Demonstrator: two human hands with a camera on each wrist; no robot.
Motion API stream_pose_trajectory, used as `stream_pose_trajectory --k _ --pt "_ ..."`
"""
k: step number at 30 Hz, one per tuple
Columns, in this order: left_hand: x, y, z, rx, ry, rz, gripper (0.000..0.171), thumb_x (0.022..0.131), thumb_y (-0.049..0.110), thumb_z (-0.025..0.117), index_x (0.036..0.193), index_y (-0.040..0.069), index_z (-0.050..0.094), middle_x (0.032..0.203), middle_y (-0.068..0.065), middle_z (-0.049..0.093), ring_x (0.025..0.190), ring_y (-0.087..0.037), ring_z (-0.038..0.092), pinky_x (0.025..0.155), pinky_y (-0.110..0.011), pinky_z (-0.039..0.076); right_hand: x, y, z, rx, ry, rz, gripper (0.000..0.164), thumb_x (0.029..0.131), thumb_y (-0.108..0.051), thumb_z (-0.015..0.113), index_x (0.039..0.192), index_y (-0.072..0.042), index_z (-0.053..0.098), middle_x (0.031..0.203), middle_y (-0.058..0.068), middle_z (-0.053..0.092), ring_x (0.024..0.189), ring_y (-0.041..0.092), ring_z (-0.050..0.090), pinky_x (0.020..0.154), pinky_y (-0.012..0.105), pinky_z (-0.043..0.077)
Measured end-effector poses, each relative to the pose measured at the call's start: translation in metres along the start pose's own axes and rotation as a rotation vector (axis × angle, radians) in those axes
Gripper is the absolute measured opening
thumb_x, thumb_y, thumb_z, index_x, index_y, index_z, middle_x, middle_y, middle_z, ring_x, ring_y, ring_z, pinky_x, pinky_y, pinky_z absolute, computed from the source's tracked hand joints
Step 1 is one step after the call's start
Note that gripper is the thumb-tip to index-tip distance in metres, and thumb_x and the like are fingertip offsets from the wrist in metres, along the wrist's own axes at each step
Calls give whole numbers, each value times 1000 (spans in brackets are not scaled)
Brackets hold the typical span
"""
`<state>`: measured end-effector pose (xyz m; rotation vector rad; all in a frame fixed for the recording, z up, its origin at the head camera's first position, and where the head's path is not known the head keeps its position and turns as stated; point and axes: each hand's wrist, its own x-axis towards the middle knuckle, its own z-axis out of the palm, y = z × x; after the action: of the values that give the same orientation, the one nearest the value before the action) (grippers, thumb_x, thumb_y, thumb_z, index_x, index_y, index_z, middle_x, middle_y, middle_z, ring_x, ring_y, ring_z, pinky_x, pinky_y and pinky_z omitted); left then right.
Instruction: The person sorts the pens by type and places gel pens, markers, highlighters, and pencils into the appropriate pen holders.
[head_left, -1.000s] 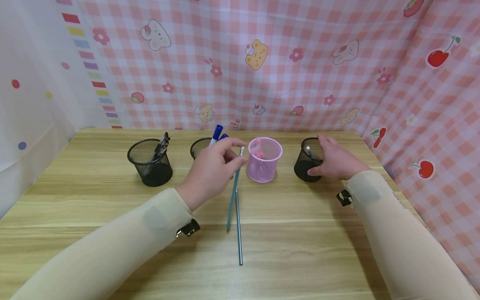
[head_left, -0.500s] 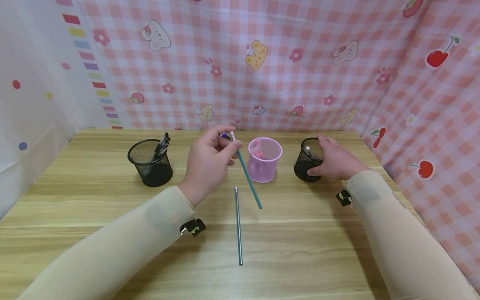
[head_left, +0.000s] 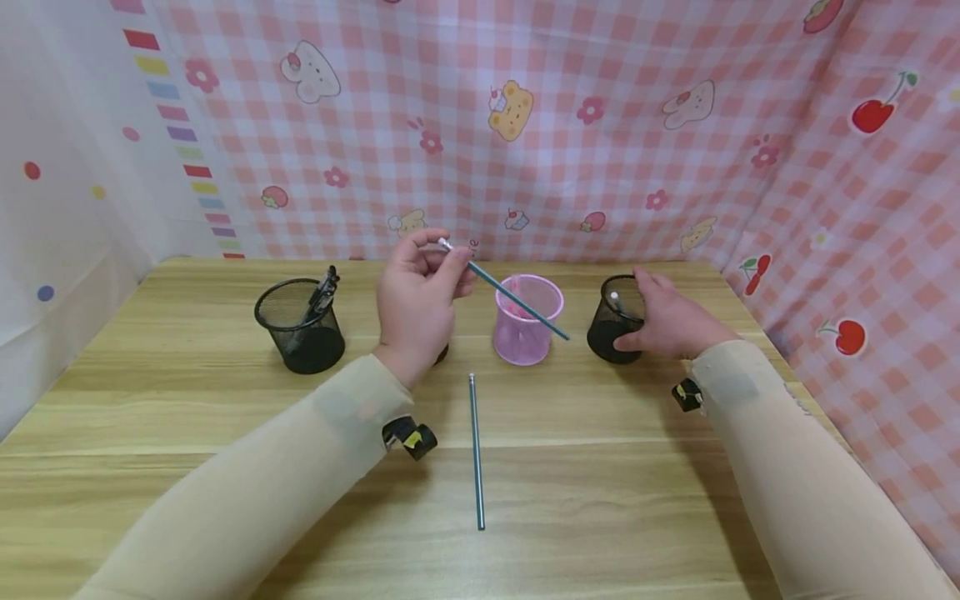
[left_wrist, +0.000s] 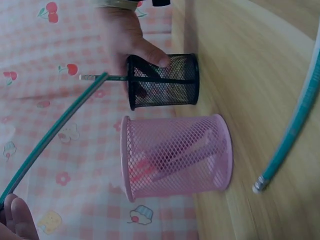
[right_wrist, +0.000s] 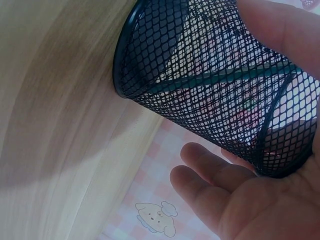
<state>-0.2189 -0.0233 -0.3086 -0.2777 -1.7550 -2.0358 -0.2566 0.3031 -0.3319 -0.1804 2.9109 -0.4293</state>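
Note:
My left hand [head_left: 416, 308] pinches a green pencil [head_left: 506, 293] near its white eraser end. The pencil slants down to the right, its other end passing in front of the pink mesh pen cup [head_left: 517, 346] in the head view. My right hand [head_left: 678, 318] grips the rim and side of a black mesh pen cup [head_left: 606, 333], thumb on the near side. Inside this cup stands another green pencil [right_wrist: 215, 77], its eraser at the rim. A further green pencil [head_left: 477, 454] lies on the wooden table, eraser end away from me.
A black mesh cup [head_left: 311, 346] with dark pens stands at the left. Another black cup [head_left: 442, 354] is almost wholly hidden behind my left hand. Pinkish items [left_wrist: 142, 170] show inside the pink cup. Checked cloth [head_left: 450, 183] hangs behind the table [head_left: 600, 467].
My left hand has risen with the pencil, whose lower end swung from pointing toward me out to the right. The other pencil stays on the table. My right hand keeps its hold.

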Motion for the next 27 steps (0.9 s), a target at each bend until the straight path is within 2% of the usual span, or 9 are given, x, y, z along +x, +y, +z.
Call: stream_pose_trajectory --k 4,9,12,15,21,25,27 --pt "3 -3 11 -48 26 -5 17 100 8 72 115 7 63 101 -22 73 76 -10 72 74 -32 66 0 1 0 -2 1 3 128 88 -39 85 167 0 -7 171 33 8 147 59 34 119 71 32" --pt "6 -8 26 -107 40 3 13 99 4 71 109 4 63 95 -14 71 77 -12 73 74 -29 65 -1 0 -1 7 1 7 128 87 -39 85 167 -1 -7 172 32 8 148 58 33 120 71 31" --pt "6 -11 34 -99 44 21 13 99 3 71 109 0 62 90 -4 69 77 -10 72 74 -29 65 -1 0 -1 6 4 2 128 87 -39 85 167 -1 -6 172 32 8 149 58 32 120 71 31" --pt "3 -14 40 -64 37 27 15 99 5 71 110 0 62 88 1 67 79 -12 73 78 -35 66 -1 -1 0 6 4 -2 127 87 -38 85 167 0 -6 171 33 8 149 58 32 120 70 30" --pt "-3 -18 47 -39 28 57 15 98 5 73 108 -2 63 86 -6 68 81 -28 74 81 -55 64 -1 -1 0 5 6 -1 127 87 -38 85 167 0 -6 171 33 8 149 58 31 121 70 30" --pt "-6 -20 51 -40 10 57 15 98 3 73 108 -3 64 87 -11 69 77 -20 73 80 -52 65 -1 -1 0 3 2 5 127 88 -39 85 167 -1 -7 172 32 8 150 57 31 121 70 30" --pt "-7 -20 53 -36 -2 52 15 98 2 72 109 -3 64 89 -15 70 76 -14 72 80 -45 66 -1 -1 0 2 1 7 128 88 -39 85 168 -1 -7 172 32 8 149 57 32 121 70 30"
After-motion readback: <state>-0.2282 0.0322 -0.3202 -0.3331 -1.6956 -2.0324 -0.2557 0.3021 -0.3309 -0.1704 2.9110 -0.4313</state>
